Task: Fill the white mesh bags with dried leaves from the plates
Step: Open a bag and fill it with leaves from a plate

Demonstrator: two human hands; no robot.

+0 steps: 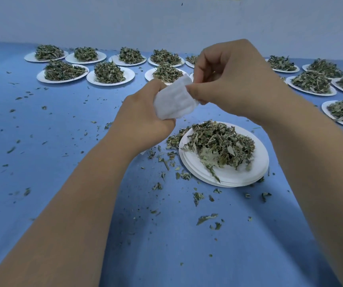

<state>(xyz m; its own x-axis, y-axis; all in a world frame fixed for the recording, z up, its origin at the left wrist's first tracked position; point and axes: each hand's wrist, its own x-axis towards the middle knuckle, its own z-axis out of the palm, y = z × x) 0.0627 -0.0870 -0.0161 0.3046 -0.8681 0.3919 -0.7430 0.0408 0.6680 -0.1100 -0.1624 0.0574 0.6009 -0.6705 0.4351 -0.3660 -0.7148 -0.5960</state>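
Note:
A white mesh bag is held up above the blue table between both hands. My left hand is closed around its lower left part. My right hand pinches the bag's upper right edge with thumb and fingertips. Below the hands, a stack of white plates carries a pile of dried leaves. Whether the bag holds any leaves cannot be seen.
Several white plates heaped with dried leaves stand in rows at the back left and along the right side. Loose leaf bits lie scattered over the blue table surface. A pale wall rises behind the table.

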